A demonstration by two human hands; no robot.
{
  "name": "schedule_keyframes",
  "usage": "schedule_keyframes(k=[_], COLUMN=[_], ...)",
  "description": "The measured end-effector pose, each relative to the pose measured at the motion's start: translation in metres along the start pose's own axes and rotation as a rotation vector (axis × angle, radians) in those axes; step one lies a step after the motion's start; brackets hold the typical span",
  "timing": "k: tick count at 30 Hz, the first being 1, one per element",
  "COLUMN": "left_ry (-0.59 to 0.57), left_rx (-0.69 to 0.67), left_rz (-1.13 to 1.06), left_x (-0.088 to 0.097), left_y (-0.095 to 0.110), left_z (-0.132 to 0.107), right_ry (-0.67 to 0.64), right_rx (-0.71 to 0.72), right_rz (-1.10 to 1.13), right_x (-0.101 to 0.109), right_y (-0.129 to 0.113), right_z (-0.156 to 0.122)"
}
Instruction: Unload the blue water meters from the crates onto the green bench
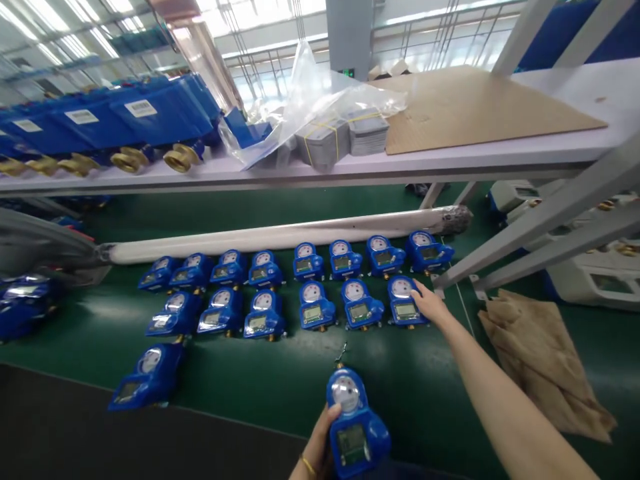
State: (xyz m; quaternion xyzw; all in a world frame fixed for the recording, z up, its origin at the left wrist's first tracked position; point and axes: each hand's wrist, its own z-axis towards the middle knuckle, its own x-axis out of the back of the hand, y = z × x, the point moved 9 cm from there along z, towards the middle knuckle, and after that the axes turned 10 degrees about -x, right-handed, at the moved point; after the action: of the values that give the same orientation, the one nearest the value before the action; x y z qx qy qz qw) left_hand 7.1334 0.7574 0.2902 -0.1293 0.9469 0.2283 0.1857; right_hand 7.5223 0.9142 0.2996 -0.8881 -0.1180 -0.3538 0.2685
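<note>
One blue meter [370, 427] in the left hand [320, 433], held near the front edge of a green bench [280, 373]; under the right hand [431, 307], the end meter [403, 311] of the second row from the back. Possible slip from this one-handed hold, given the smooth casing, and a fall past the edge; also a possible knock against the neighbouring meter [357, 311], given the close spacing. Left fingers closed around the casing, thumb on the front beside the dial; right fingers bent against the end meter's upper right side, firmness of grip impossible to tell.
</note>
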Motion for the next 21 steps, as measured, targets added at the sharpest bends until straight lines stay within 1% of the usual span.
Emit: schedule_keyframes(k=[2, 5, 7, 9, 12, 16, 18, 21], left_ry=[-0.014, -0.113, -0.176, -0.208, -0.207, -0.158, -0.127, -0.101], left_rx=[0.016, 0.055, 0.068, 0.076, 0.05, -0.053, -0.067, -0.07], left_rz=[0.0, -0.044, -0.085, -0.109, -0.105, -0.074, -0.059, -0.05], left_x=[-0.005, -0.014, -0.018, -0.02, -0.021, -0.02, -0.018, -0.017], left_y=[-0.005, -0.013, -0.018, -0.021, -0.02, -0.011, -0.01, -0.01], left_z=[0.002, 0.008, 0.014, 0.02, 0.027, 0.033, 0.034, 0.035], right_ry=[-0.049, -0.136, -0.215, -0.305, -0.399, -0.489, -0.532, -0.56], right_rx=[0.025, 0.012, -0.013, -0.041, -0.071, -0.081, -0.108, -0.18], right_rz=[0.098, 0.26, 0.367, 0.457, 0.531, 0.639, 0.693, 0.729], right_x=[0.007, 0.014, 0.012, 0.007, -0.001, -0.008, -0.01, -0.011], right_y=[0.007, 0.016, 0.02, 0.023, 0.026, 0.025, 0.025, 0.031], right_z=[0.01, 0.022, 0.027, 0.029, 0.03, 0.033, 0.034, 0.037])
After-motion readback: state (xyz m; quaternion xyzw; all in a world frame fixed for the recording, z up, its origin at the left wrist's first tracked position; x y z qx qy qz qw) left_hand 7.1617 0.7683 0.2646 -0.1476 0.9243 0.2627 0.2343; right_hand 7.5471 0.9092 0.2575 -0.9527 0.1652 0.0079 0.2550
